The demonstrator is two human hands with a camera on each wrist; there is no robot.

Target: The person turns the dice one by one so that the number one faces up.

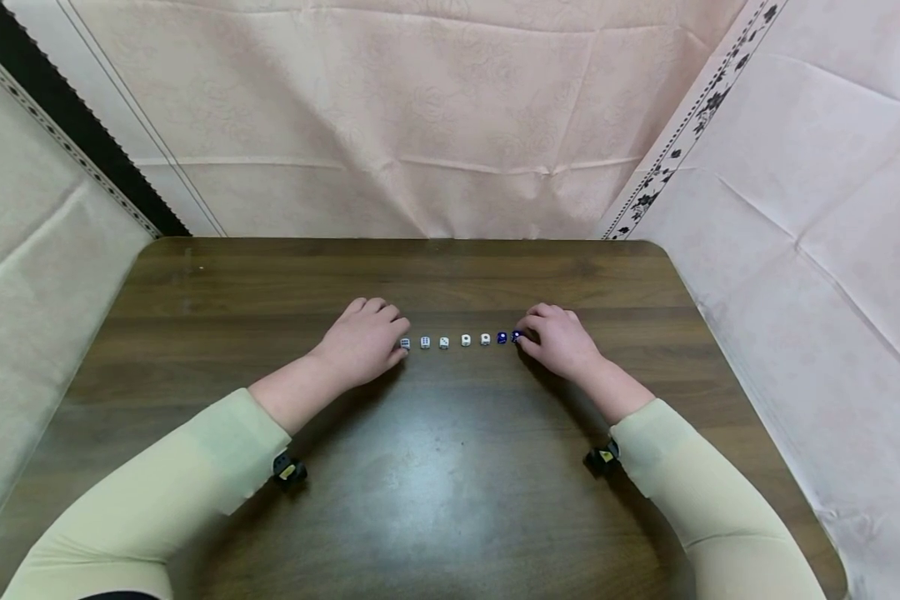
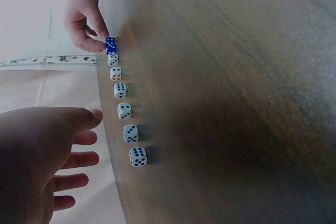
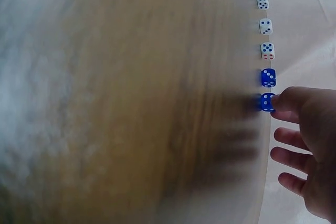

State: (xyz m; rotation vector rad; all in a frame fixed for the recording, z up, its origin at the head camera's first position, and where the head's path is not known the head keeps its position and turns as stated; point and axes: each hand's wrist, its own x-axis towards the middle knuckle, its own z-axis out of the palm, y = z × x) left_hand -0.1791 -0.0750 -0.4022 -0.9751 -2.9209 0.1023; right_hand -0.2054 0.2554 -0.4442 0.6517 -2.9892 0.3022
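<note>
Several dice form a straight row across the table. White dice (image 1: 444, 342) with dark pips make up the left and middle of it, and two blue dice (image 3: 268, 77) lie at the right end. My right hand (image 1: 562, 342) pinches the outermost blue die (image 3: 266, 102) between thumb and index finger, its other fingers loosely spread. At the row's left end, my left hand (image 1: 363, 343) hovers with thumb and fingers apart. In the left wrist view, its thumb stands away from the white end die (image 2: 138, 157), and nothing shows between the fingers.
The dark wooden table (image 1: 420, 467) has rounded far corners. Pale cloth (image 1: 420, 117) hangs behind it, and white cloth with a floral border (image 1: 810, 208) lines the right side. Small black devices (image 1: 288, 471) are strapped at both wrists.
</note>
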